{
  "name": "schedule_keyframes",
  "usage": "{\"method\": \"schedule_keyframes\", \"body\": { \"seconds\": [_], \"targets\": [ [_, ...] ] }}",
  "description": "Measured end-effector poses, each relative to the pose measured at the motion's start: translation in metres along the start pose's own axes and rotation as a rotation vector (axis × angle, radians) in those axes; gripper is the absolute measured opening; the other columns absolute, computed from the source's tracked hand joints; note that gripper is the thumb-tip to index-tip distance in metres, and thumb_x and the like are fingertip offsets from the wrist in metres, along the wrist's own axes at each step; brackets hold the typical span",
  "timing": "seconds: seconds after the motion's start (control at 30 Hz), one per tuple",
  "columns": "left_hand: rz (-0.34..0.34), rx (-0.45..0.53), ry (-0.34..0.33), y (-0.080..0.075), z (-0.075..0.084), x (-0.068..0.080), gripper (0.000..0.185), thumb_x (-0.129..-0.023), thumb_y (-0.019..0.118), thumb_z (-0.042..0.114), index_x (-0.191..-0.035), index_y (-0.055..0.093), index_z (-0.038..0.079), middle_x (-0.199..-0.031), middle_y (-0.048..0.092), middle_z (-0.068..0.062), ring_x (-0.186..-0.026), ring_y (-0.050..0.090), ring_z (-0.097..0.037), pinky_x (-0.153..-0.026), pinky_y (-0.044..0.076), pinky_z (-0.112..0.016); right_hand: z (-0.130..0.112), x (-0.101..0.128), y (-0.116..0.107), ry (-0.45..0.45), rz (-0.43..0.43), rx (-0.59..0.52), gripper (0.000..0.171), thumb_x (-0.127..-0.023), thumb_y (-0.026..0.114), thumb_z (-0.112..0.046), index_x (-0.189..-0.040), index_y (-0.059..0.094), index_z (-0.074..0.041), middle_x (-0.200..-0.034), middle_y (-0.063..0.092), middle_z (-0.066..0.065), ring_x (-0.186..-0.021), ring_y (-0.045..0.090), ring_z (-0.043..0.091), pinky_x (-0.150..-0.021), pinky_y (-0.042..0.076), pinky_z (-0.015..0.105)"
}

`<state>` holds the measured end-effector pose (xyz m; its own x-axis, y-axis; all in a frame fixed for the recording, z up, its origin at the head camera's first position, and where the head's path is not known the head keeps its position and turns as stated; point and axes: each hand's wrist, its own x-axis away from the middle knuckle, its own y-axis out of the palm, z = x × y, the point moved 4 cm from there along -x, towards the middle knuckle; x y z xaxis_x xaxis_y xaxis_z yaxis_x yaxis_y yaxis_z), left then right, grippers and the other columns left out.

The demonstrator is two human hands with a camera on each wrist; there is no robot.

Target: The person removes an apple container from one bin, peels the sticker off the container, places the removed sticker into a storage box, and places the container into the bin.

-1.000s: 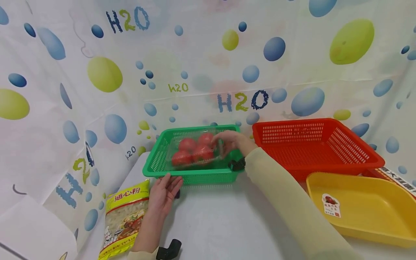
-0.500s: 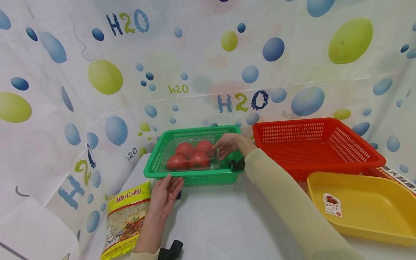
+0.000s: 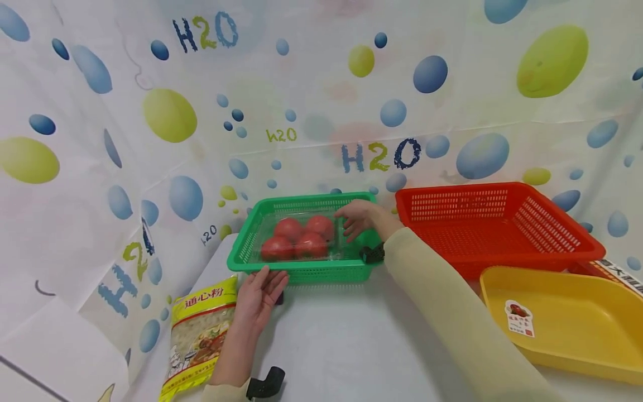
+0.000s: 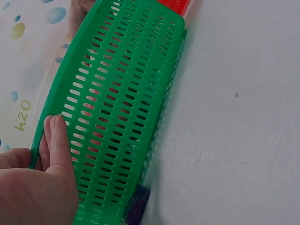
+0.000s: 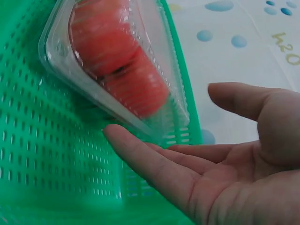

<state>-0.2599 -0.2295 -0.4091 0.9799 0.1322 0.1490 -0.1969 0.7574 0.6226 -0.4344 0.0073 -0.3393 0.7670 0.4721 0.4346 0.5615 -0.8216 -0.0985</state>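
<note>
A clear plastic box [image 3: 335,245] with several round red fruits [image 3: 311,244] lies in a green perforated basket [image 3: 321,274] near the back wall. My right hand [image 3: 359,218] hovers at the box's right end, fingers spread and holding nothing. In the right wrist view its index fingertip is just off the box's corner. My left hand [image 3: 258,296] is at the basket's front left, pinching the rim between thumb and fingers. The left wrist view shows those fingers [image 4: 58,140] lying against the outside of the slotted wall.
A red perforated basket [image 3: 462,245] stands to the right of the green one, and a yellow tray [image 3: 577,312] sits in front of it. At the left lies a yellow bag of pasta [image 3: 203,329]. A patterned curtain [image 3: 301,72] hangs behind the white table.
The clear box has come down into the green basket and lies flatter. My right hand has let go of its right end and opened. The left hand stays at the rim.
</note>
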Motion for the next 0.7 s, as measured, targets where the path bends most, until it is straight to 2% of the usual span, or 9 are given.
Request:
{"method": "schedule_keyframes", "body": {
  "seconds": [0.23,0.4,0.53,0.6,0.7],
  "targets": [
    [-0.008,-0.005,0.006,0.002,-0.003,0.0,0.023,-0.109,0.046,0.02,-0.127,0.042,0.005,-0.099,0.065,-0.008,-0.098,0.071,-0.02,-0.094,0.054,-0.037,-0.006,0.013,-0.006,-0.038,0.014,-0.072,0.059,-0.108,0.049,-0.019,-0.158,0.025,-0.002,-0.159,0.022,0.033,-0.141,0.032,0.05,-0.103,0.045,0.057],
    [-0.013,-0.004,0.01,0.003,-0.005,-0.001,0.025,-0.109,0.046,0.02,-0.129,0.041,0.005,-0.098,0.065,-0.007,-0.098,0.071,-0.02,-0.093,0.054,-0.038,-0.016,0.028,-0.011,-0.082,0.024,-0.052,0.068,-0.107,0.052,-0.021,-0.16,0.014,-0.003,-0.156,0.03,0.031,-0.138,0.039,0.049,-0.103,0.045,0.056],
    [-0.005,0.006,-0.007,0.005,-0.006,-0.002,0.03,-0.11,0.045,0.021,-0.135,0.039,0.004,-0.098,0.066,-0.006,-0.099,0.071,-0.02,-0.094,0.054,-0.039,-0.023,0.044,-0.015,-0.117,0.037,-0.029,0.066,-0.106,0.054,-0.023,-0.157,0.02,0.001,-0.152,0.038,0.03,-0.133,0.046,0.047,-0.1,0.049,0.055],
    [0.009,0.026,-0.015,0.005,-0.005,-0.002,0.028,-0.109,0.045,0.02,-0.132,0.041,0.005,-0.099,0.065,-0.007,-0.099,0.071,-0.021,-0.094,0.054,-0.04,-0.024,0.053,-0.016,-0.132,0.034,-0.01,0.06,-0.106,0.054,-0.024,-0.154,0.028,0.003,-0.151,0.04,0.029,-0.132,0.048,0.046,-0.098,0.051,0.054],
    [0.031,0.048,-0.017,0.005,-0.004,0.0,0.021,-0.109,0.046,0.02,-0.125,0.043,0.006,-0.099,0.065,-0.007,-0.097,0.072,-0.021,-0.093,0.054,-0.04,-0.026,0.068,-0.018,-0.166,0.027,0.026,0.057,-0.107,0.053,-0.025,-0.152,0.033,0.004,-0.148,0.045,0.028,-0.128,0.053,0.045,-0.096,0.052,0.052]
  ]
}}
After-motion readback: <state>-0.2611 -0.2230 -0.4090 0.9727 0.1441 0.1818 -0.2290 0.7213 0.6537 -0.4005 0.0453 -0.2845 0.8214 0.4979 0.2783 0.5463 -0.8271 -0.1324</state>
